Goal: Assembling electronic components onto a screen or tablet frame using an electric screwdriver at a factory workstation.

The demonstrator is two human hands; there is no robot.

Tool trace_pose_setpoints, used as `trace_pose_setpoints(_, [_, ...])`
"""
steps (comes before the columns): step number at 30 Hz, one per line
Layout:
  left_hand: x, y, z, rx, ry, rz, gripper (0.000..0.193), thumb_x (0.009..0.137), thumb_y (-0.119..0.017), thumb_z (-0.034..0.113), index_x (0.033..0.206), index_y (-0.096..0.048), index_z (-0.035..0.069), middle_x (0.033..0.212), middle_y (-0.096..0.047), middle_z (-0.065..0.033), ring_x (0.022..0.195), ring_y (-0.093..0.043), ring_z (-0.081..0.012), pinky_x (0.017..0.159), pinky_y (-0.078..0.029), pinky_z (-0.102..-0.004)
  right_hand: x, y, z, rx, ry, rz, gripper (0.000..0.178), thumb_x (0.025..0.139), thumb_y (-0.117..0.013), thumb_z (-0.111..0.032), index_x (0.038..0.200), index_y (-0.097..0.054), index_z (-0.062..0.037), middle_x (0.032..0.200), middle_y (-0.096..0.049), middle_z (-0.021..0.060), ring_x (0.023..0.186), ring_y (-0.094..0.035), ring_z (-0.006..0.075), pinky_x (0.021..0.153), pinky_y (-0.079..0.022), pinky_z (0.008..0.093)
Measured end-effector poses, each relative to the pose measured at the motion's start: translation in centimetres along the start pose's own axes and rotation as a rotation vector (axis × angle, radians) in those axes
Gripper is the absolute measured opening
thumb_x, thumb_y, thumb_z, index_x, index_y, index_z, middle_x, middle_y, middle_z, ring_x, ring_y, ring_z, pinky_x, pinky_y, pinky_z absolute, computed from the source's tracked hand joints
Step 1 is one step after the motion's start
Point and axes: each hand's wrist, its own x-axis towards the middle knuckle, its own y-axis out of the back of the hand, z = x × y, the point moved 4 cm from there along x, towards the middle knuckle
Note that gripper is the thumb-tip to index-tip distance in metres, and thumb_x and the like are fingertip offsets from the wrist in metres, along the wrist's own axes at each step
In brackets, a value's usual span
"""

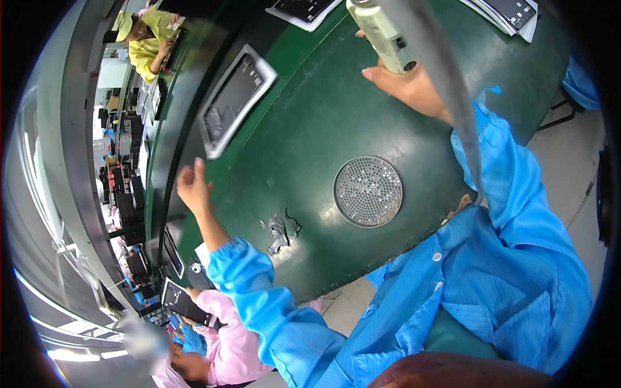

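My right hand (pixel 417 87) is wrapped round a pale green power tool (pixel 385 35) shaped like an electric screwdriver, held above the table at the upper right. Its working tip lies outside the picture. Out to the left, my left hand (pixel 195 188) is raised with the thumb apart from loosely bent fingers, and I see nothing in it. Just beyond that hand lies a black panel (pixel 236 97) in a pale frame. Between my arms a round dish (pixel 336 202) full of small silver pieces, probably screws, rests on the green table (pixel 291 155).
Crumpled dark scraps (pixel 282 231) lie left of the dish. A blurred grey strip (pixel 453 84) hangs close in front of my right arm. More panels (pixel 304 10) lie along the far side. Co-workers in pink (pixel 226 336) and yellow (pixel 145 48) sit at the left.
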Motion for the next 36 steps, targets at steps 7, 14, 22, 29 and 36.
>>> trace_pose_setpoints(7, [-8.6, 1.9, -4.6, 0.151, -0.112, -0.202, 0.037, 0.082, -0.076, 0.025, 0.1, -0.067, -0.006, 0.086, -0.07, -0.0115, 0.078, -0.065, -0.0149, 0.072, -0.051, -0.026, -0.6, -1.2, 1.7, 0.127, -0.136, -0.06, 0.03, 0.08, -0.075, -0.009, 0.104, -0.059, -0.0024, 0.084, -0.063, 0.0009, 0.072, -0.057, 0.007, 0.067, -0.047, 0.0228])
trace_pose_setpoints(14, [-15.0, 4.2, -4.0, 0.278, -0.007, -0.425, 0.023, 0.075, -0.077, 0.013, 0.087, -0.07, -0.005, 0.078, -0.07, -0.0113, 0.072, -0.065, -0.0139, 0.068, -0.05, -0.0262, 0.1, -1.7, 0.7, 0.195, -0.188, -0.017, 0.042, 0.08, -0.069, 0.0, 0.119, -0.053, 0.0013, 0.099, -0.064, 0.0049, 0.086, -0.06, 0.0098, 0.074, -0.049, 0.0227])
trace_pose_setpoints(22, [-18.0, 1.9, -3.3, 0.356, -0.001, -0.672, 0.015, 0.076, -0.075, 0.009, 0.073, -0.066, -0.003, 0.064, -0.061, -0.0031, 0.058, -0.052, -0.0068, 0.052, -0.037, -0.0233, -0.1, -1.8, 2.3, 0.217, -0.089, -0.052, 0.041, 0.082, -0.066, 0.003, 0.121, -0.051, 0.003, 0.105, -0.063, 0.0081, 0.093, -0.061, 0.0138, 0.084, -0.05, 0.0258])
trace_pose_setpoints(29, [-19.2, 1.2, -0.7, 0.357, -0.187, -0.62, 0.016, 0.072, -0.076, 0.008, 0.082, -0.069, -0.002, 0.076, -0.064, -0.0086, 0.063, -0.055, -0.0132, 0.055, -0.043, -0.0277, -0.3, -1.0, 2.2, 0.218, -0.052, 0.006, 0.04, 0.082, -0.065, 0.005, 0.12, -0.053, 0.0017, 0.109, -0.061, 0.0077, 0.096, -0.059, 0.0131, 0.087, -0.048, 0.0257])
trace_pose_setpoints(36, [-19.9, 0.6, -0.6, 0.416, -0.314, -0.685, 0.013, 0.076, -0.07, 0.006, 0.087, -0.069, -0.001, 0.078, -0.064, -0.0108, 0.066, -0.058, -0.0182, 0.057, -0.045, -0.0313, -0.6, -0.9, 0.8, 0.218, -0.012, 0.06, 0.031, 0.084, -0.063, 0.004, 0.114, -0.057, 0.0004, 0.096, -0.063, 0.0039, 0.081, -0.058, 0.0085, 0.072, -0.047, 0.0198])
